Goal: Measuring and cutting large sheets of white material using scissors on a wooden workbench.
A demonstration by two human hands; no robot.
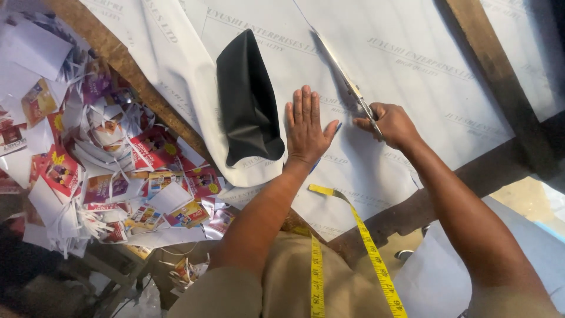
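My left hand lies flat, fingers spread, pressing down a large white sheet with faint grey printing on the wooden table. My right hand grips a pair of long metal scissors whose blades point away up the sheet along a cut line. A corner of the sheet is folded over beside my left hand, showing its black underside. A yellow tape measure hangs round my neck over a tan garment.
A heap of paper offcuts and colourful printed scraps covers the floor and table edge at left. The brown wooden table edge runs diagonally. A dark wooden beam crosses at right.
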